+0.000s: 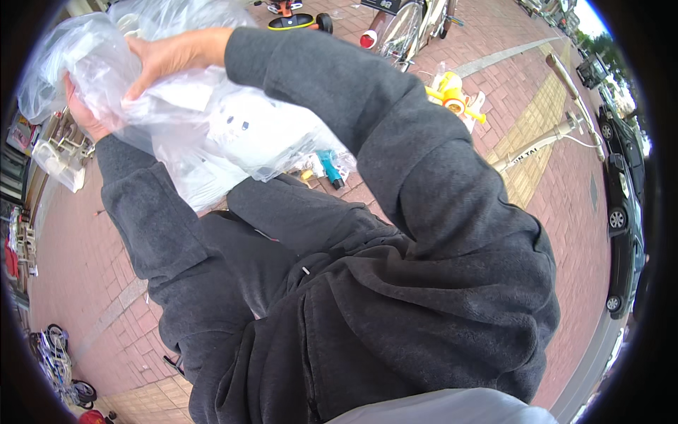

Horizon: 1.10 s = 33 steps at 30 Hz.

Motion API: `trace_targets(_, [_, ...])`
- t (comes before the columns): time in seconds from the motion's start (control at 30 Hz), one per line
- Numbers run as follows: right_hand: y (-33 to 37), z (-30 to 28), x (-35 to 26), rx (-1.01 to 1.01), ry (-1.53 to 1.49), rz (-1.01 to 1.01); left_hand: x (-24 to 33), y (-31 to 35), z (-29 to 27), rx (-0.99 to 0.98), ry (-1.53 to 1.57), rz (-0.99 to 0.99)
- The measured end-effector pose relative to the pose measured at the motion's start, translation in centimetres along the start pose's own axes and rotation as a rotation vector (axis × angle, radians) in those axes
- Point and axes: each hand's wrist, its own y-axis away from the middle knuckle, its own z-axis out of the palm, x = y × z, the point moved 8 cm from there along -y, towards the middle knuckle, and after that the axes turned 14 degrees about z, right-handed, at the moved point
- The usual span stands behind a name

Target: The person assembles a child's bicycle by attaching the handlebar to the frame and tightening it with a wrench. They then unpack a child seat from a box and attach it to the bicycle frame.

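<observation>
A large clear plastic bag (pixel 176 145) hangs in front of me at the upper left, crumpled and bulging. Through its film shows a white rounded item with small dark marks (pixel 244 131); its kind cannot be made out. My right hand (pixel 173 58) grips the upper part of the bag, thumb and fingers curved around the film. Lower and to the left, my left hand (pixel 86 113) holds the bag's side, its fingers partly covered by the plastic. Just below the bag lies a teal and black object (pixel 330 169), partly hidden by it.
Yellow and white plastic toys (pixel 454 97) lie on the red brick pavement (pixel 565 283) at right. A bicycle (pixel 406 32) stands at the top; a beige handlebar stem (pixel 540 143) juts in at right. Black cars (pixel 618 219) line the road. Small bikes (pixel 62 367) stand at lower left.
</observation>
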Motion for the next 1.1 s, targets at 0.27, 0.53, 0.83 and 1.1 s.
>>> trace_targets(0.27, [9.9, -4.8, 5.0, 0.19, -0.244, 0.371, -2.6, 8.7, 6.3, -0.107, 0.017, -0.334])
trace_targets(0.53, [34.1, -45.7, -8.2, 1.241, 1.185, 0.108, 3.5, 14.2, -6.9, -0.118, -0.456, 0.003])
trace_targets(0.83, [54.8, -54.1, 19.1, 0.823, 0.601, 1.689, -1.7, 30.1, -17.4, 0.527, -0.732, -0.253])
trace_targets(1.1, [37.9, -25.0, 27.3, 0.468, -0.268, 0.966, -6.7, 32.0, -21.4, 0.892, -0.296, -0.254])
